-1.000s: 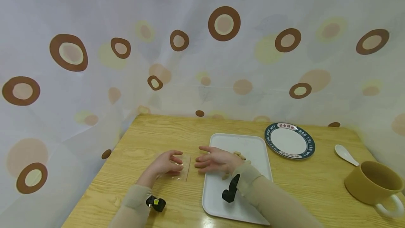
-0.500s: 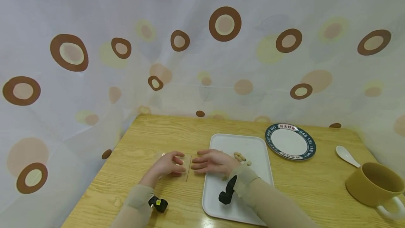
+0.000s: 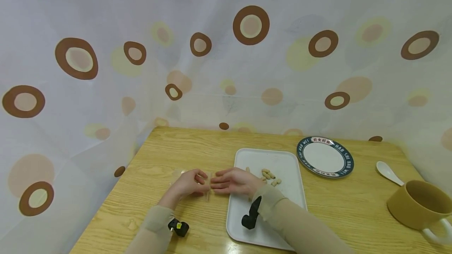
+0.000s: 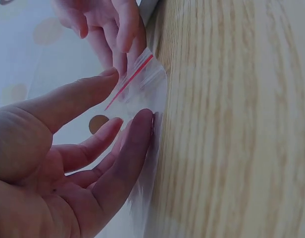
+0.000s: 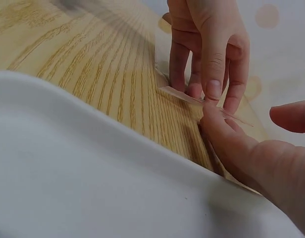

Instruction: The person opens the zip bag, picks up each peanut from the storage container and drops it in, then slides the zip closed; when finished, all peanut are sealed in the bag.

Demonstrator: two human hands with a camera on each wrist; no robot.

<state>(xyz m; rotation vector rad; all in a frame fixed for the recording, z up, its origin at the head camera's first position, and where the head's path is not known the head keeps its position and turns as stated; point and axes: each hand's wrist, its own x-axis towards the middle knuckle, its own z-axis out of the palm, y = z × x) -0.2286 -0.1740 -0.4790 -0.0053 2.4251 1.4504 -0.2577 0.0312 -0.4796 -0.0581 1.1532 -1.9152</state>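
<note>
At far left and across the back, a pale sheet (image 3: 116, 3) with brown rings. Next, over the wood table (image 3: 162, 148), the left hand (image 3: 186, 185): fingers loosely bent, thumb apart from them, one fingertip against a clear bag (image 4: 151, 91). Firm hold or mere touch there, impossible to tell. Between both hands, left of the tray (image 3: 279, 160), the bag's edge with its red line. Then the right hand (image 3: 236, 181), reaching leftward from over the tray: fingers nearly straight, thumb spread wide of them in the right wrist view, fingertips at the bag's edge. On the white tray, beside and behind that hand, a few peanuts (image 3: 267, 175) in a loose scatter, partly hidden. Just right of the tray, toward the back, a white plate (image 3: 323, 158) with a dark blue lettered rim. Farther right, a white spoon (image 3: 385, 169), bowl toward the back, handle end close to the mug (image 3: 406, 209). At far right, that mustard mug with a white handle turned toward the front.
</note>
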